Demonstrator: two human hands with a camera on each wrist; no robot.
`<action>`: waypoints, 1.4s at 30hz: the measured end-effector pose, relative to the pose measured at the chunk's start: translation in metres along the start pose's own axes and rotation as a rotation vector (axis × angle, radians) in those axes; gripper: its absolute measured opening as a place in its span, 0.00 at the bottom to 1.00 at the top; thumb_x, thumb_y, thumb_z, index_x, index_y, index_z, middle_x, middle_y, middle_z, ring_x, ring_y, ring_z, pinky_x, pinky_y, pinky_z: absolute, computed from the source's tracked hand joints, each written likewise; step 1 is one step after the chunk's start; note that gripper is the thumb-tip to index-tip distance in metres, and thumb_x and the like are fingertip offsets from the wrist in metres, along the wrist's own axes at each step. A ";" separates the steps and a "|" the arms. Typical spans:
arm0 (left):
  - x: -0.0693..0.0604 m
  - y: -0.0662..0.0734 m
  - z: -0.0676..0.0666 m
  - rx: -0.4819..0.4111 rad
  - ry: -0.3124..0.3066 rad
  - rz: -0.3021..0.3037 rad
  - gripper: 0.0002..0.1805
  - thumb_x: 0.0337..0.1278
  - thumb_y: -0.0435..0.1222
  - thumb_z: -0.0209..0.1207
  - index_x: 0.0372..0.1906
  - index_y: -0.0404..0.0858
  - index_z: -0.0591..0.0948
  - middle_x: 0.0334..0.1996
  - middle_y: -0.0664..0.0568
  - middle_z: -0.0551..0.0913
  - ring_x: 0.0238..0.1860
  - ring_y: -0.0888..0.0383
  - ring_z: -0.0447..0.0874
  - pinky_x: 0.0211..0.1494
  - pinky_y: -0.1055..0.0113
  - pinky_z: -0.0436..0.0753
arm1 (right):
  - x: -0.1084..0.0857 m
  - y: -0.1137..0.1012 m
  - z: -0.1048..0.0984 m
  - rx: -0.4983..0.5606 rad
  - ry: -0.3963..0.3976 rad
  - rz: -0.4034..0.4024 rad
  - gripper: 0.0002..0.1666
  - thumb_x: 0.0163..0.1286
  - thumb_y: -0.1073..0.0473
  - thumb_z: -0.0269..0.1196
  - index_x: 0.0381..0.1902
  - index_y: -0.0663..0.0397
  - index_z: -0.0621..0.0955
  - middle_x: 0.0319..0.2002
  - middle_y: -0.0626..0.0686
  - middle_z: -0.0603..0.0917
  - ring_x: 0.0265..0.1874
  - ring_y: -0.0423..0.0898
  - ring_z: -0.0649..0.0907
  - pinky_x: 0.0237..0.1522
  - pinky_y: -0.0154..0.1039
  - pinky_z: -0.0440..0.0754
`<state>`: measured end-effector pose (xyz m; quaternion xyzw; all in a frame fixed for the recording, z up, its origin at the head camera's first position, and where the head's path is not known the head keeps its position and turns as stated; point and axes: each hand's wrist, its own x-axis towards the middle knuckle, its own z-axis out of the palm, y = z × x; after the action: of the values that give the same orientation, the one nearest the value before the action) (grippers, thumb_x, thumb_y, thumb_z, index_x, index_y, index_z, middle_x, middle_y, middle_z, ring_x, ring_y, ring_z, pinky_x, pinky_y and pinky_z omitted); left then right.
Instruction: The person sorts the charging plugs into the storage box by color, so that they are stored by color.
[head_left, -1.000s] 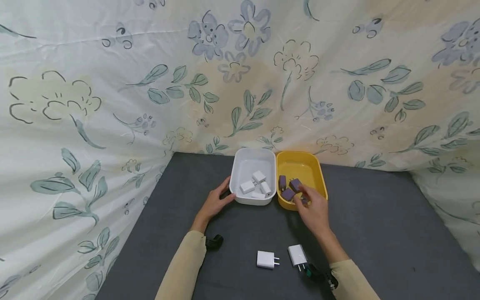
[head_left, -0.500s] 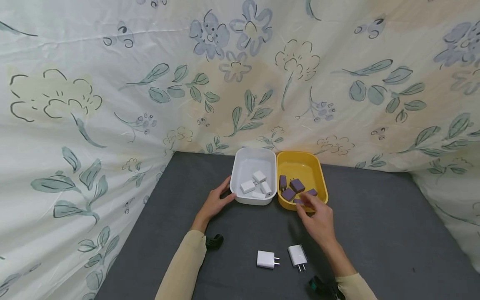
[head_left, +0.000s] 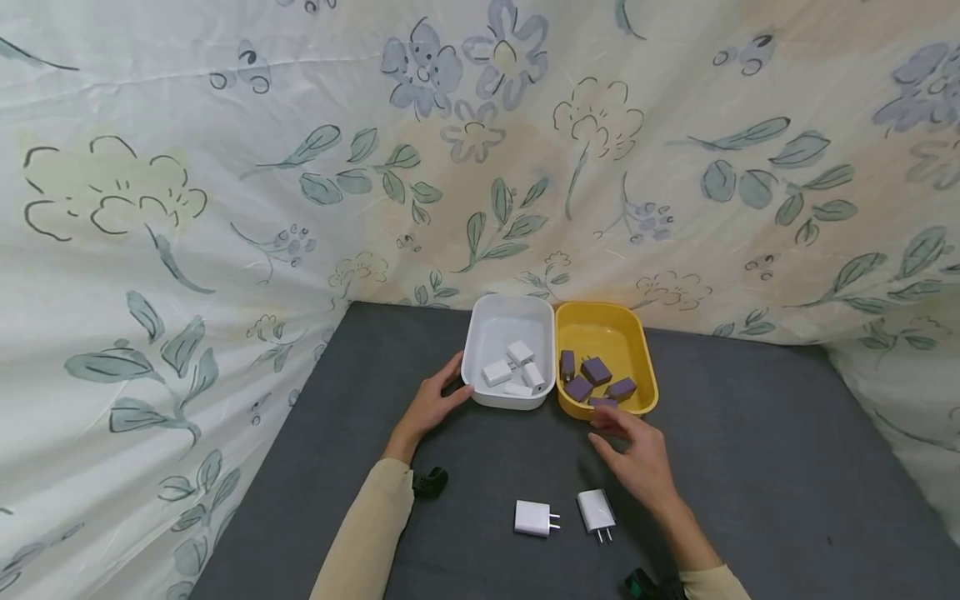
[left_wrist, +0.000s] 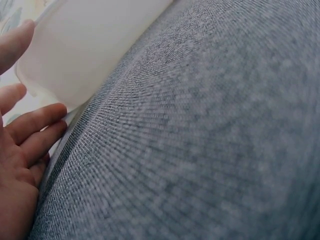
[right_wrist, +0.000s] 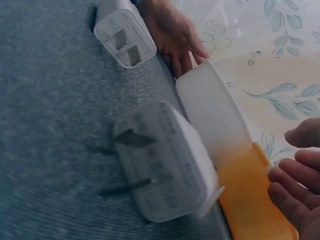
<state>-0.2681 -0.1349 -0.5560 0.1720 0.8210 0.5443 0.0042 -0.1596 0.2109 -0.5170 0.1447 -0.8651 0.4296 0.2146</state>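
My left hand [head_left: 431, 407] rests at the near left corner of a white bin [head_left: 510, 402], its thumb by the front rim. In the left wrist view its extended fingers [left_wrist: 37, 122] touch the bin's outer wall. Several white charger plugs [head_left: 497, 372] lie in that bin. My right hand [head_left: 636, 458], holding nothing, hovers just in front of a yellow bin [head_left: 600, 321], fingers loosely bent. Several purple charger plugs [head_left: 597, 371] lie in the yellow bin. On the table, nearer me, are two white charger plugs: a left one [head_left: 532, 518] and a right one [head_left: 596, 510].
The bins stand side by side at the back of a dark grey cloth-covered table [head_left: 750, 467]. Behind and beside it hangs a floral cloth [head_left: 480, 208]. Black straps [head_left: 430, 484] are on both wrists.
The right hand has let go of a purple charger plug in the yellow bin and drawn back toward me, out of the bin. The left hand has stayed at the white bin.
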 end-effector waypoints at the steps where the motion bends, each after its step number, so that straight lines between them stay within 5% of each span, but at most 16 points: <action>1: 0.000 0.001 0.000 -0.001 0.001 0.004 0.38 0.64 0.44 0.61 0.76 0.53 0.58 0.69 0.53 0.71 0.73 0.52 0.64 0.74 0.45 0.61 | -0.001 0.001 0.000 0.011 -0.006 0.001 0.26 0.51 0.69 0.74 0.50 0.59 0.83 0.42 0.55 0.88 0.35 0.46 0.87 0.42 0.18 0.77; 9: -0.005 0.033 -0.007 -0.010 -0.064 0.010 0.38 0.66 0.38 0.59 0.76 0.38 0.56 0.68 0.39 0.70 0.73 0.43 0.62 0.73 0.41 0.60 | -0.015 0.013 0.005 0.033 -0.068 0.051 0.23 0.53 0.67 0.74 0.49 0.58 0.84 0.41 0.52 0.89 0.36 0.42 0.87 0.40 0.24 0.81; 17: 0.002 0.005 0.001 -0.003 -0.024 0.006 0.38 0.65 0.46 0.60 0.76 0.52 0.58 0.68 0.51 0.72 0.73 0.51 0.64 0.74 0.45 0.60 | -0.021 0.015 -0.002 0.136 -0.174 0.111 0.22 0.55 0.65 0.74 0.49 0.59 0.83 0.42 0.55 0.88 0.38 0.47 0.88 0.41 0.39 0.85; 22: 0.004 -0.001 0.002 -0.002 -0.017 0.009 0.38 0.63 0.47 0.61 0.76 0.54 0.59 0.68 0.52 0.74 0.73 0.52 0.65 0.73 0.45 0.62 | -0.027 0.027 0.001 0.168 -0.220 0.167 0.24 0.56 0.61 0.74 0.51 0.58 0.83 0.43 0.54 0.88 0.39 0.43 0.87 0.42 0.35 0.85; 27: 0.002 0.002 0.001 -0.004 -0.022 0.009 0.39 0.64 0.45 0.61 0.76 0.52 0.58 0.69 0.50 0.72 0.73 0.50 0.65 0.74 0.45 0.61 | -0.029 0.026 0.001 0.184 -0.245 0.200 0.25 0.55 0.61 0.74 0.52 0.60 0.82 0.43 0.54 0.88 0.39 0.41 0.87 0.42 0.34 0.85; 36: -0.008 0.036 -0.009 0.002 -0.065 -0.003 0.39 0.66 0.37 0.59 0.77 0.40 0.55 0.71 0.41 0.67 0.74 0.45 0.62 0.73 0.43 0.61 | -0.029 0.030 0.001 0.209 -0.303 0.154 0.30 0.49 0.63 0.77 0.52 0.62 0.82 0.43 0.56 0.88 0.39 0.44 0.87 0.42 0.34 0.84; 42: -0.005 0.017 -0.004 -0.009 -0.023 0.015 0.39 0.65 0.39 0.61 0.77 0.44 0.57 0.69 0.43 0.70 0.73 0.46 0.64 0.73 0.42 0.60 | -0.033 0.032 0.000 0.257 -0.376 0.117 0.35 0.48 0.58 0.78 0.55 0.62 0.81 0.44 0.56 0.88 0.38 0.44 0.87 0.39 0.35 0.84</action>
<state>-0.2591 -0.1337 -0.5397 0.1841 0.8171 0.5462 0.0103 -0.1448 0.2321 -0.5550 0.1980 -0.8350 0.5134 0.0041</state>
